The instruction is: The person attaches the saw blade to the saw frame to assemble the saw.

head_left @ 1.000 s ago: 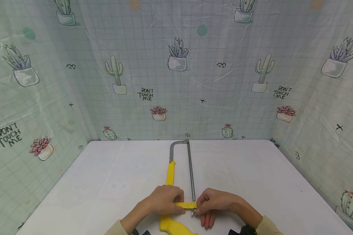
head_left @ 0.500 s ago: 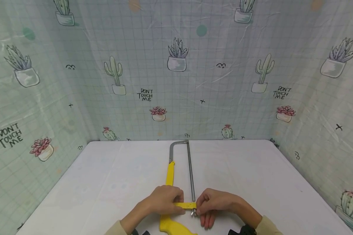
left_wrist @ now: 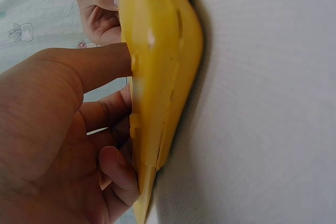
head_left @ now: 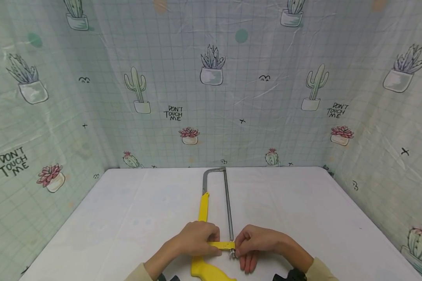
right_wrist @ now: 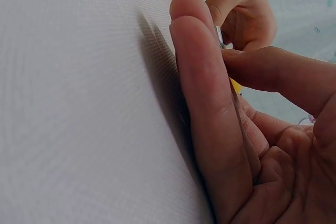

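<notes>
A hacksaw with a yellow frame (head_left: 204,208) lies flat on the white table, its grey blade (head_left: 228,203) on the right side and its yellow handle (head_left: 207,269) towards me. My left hand (head_left: 198,238) grips the frame above the handle, with the thumb along the yellow crosspiece (head_left: 223,245). In the left wrist view, that hand's fingers curl against the edge of the yellow body (left_wrist: 152,66). At the blade's near end, the thumb and forefinger of my right hand (head_left: 256,242) pinch a small metal wing nut (head_left: 232,254). The other right fingers (right_wrist: 205,87) extend down beside the tabletop.
The white table (head_left: 144,203) spreads out around the saw on both sides. Behind and beside it hangs a cloth (head_left: 211,101) printed with cacti and lettering. Part of a black item (head_left: 290,275) shows by the right wrist, another (head_left: 168,278) by the left.
The wing nut's wings have turned slightly under the right thumb and forefinger. The left hand and the hacksaw stay where they were.
</notes>
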`<action>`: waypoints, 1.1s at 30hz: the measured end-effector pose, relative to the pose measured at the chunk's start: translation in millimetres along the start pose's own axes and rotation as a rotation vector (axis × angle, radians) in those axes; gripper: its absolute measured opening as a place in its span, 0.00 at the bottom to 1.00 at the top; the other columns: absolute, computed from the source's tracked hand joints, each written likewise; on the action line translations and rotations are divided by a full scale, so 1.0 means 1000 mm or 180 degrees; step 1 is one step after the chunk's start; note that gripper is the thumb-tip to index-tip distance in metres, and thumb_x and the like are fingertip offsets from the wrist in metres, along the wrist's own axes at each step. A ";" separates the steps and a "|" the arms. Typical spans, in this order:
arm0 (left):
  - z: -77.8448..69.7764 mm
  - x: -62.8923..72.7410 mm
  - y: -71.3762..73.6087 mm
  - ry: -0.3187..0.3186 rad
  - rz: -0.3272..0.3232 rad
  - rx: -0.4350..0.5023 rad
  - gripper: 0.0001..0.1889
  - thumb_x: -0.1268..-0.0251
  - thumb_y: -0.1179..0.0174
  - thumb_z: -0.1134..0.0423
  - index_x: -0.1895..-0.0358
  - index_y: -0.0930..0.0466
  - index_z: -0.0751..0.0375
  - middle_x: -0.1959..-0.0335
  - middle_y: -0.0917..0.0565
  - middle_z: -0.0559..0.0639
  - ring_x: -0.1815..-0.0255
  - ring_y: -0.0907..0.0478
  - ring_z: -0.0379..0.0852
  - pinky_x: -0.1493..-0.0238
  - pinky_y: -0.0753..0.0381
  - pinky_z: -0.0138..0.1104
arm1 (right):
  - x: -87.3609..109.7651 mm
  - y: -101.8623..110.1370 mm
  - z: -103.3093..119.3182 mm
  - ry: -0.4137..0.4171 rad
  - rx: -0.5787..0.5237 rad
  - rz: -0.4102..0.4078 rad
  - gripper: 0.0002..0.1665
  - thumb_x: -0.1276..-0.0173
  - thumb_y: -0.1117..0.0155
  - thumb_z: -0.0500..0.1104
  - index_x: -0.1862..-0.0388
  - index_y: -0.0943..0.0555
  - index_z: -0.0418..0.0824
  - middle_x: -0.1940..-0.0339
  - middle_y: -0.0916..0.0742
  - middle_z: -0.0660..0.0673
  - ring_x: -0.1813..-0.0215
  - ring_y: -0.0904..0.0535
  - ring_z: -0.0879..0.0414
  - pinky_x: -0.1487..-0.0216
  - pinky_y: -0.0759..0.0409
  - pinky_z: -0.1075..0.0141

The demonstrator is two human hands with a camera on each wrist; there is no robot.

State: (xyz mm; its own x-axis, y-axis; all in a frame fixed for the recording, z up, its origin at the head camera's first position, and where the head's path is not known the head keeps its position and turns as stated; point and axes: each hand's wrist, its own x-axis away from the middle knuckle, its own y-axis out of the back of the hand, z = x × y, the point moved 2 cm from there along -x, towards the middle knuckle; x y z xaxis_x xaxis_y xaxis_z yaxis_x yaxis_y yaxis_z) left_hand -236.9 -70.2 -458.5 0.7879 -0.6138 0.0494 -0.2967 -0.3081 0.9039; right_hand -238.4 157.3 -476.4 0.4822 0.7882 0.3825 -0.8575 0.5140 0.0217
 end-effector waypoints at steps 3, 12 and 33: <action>0.000 0.000 0.000 0.0001 0.0007 0.0017 0.13 0.44 0.26 0.45 0.71 0.22 0.40 0.79 0.26 0.32 0.76 0.33 0.31 0.71 0.34 0.28 | 0.000 0.000 -0.001 -0.0004 -0.0005 0.0005 0.09 0.28 0.37 0.39 0.56 0.16 0.34 0.74 0.09 0.49 0.73 0.12 0.62 0.71 0.16 0.71; -0.001 0.000 -0.001 0.0016 0.0006 0.0018 0.13 0.44 0.26 0.45 0.71 0.22 0.40 0.79 0.26 0.32 0.76 0.32 0.31 0.70 0.33 0.28 | 0.001 -0.001 0.000 0.0028 -0.0019 0.0022 0.06 0.28 0.38 0.38 0.58 0.17 0.36 0.74 0.10 0.49 0.74 0.12 0.62 0.72 0.16 0.71; 0.000 -0.002 -0.003 0.0006 -0.0001 -0.0041 0.13 0.45 0.26 0.44 0.72 0.22 0.40 0.79 0.26 0.32 0.76 0.32 0.31 0.71 0.33 0.28 | -0.001 -0.002 -0.003 0.0074 0.0088 -0.0081 0.04 0.30 0.39 0.36 0.61 0.18 0.37 0.77 0.10 0.50 0.76 0.13 0.62 0.74 0.17 0.72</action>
State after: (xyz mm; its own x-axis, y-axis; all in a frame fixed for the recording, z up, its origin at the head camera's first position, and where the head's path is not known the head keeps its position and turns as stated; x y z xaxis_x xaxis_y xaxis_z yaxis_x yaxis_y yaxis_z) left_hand -237.4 -68.0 -461.6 0.7889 -0.6125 0.0500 -0.2896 -0.2988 0.9093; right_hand -236.6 157.0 -479.9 0.5075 0.7829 0.3599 -0.8494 0.5246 0.0567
